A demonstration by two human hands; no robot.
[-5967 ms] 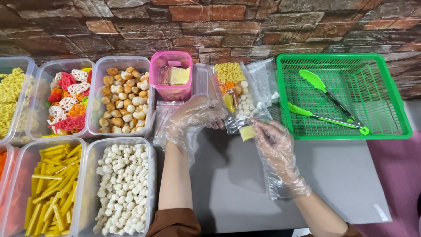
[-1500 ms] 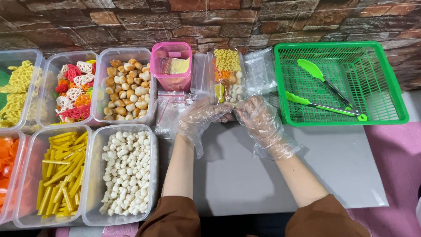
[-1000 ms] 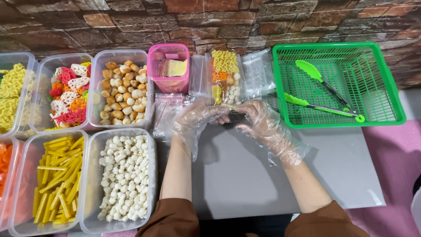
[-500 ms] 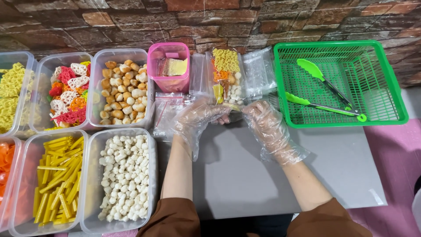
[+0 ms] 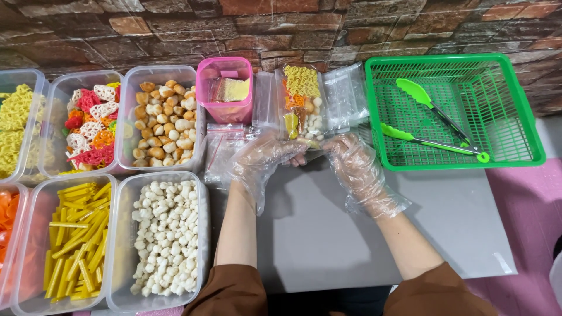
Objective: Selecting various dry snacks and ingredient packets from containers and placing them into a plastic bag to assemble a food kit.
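Nearest, at the left: a clear tub of small white balls (image 5: 161,234), beside it a tub of yellow sticks (image 5: 73,234), and at the very edge a sliver of orange pieces (image 5: 6,219). All open-topped and packed edge to edge, probably to keep each kind within easy reach.

Brown sleeves low in view, forearms stretched forward over the bare grey table (image 5: 328,234).

Further out, both hands in loose clear plastic gloves, likely for clean handling of food. Left hand (image 5: 266,158) and right hand (image 5: 351,164) close together, fingers curled narrow and pinching the near end of a clear filled bag (image 5: 301,102). Bag flat on the table, stretched away toward the wall, layered with yellow, orange and white snack pieces; gripped at both corners, seemingly at its mouth. Exact contact of the fingertips hard to tell through the crinkled gloves.

Just left of the bag, a pile of empty clear bags (image 5: 225,146); behind that, a pink container (image 5: 225,88). Further left, tubs of brown-and-white balls (image 5: 164,120), red and white lattice pieces (image 5: 88,126), and yellow curls (image 5: 14,126).

Far right, a green basket (image 5: 453,158) with green tongs (image 5: 433,126) inside, well apart from the hands. Brick wall (image 5: 281,23) at the back.
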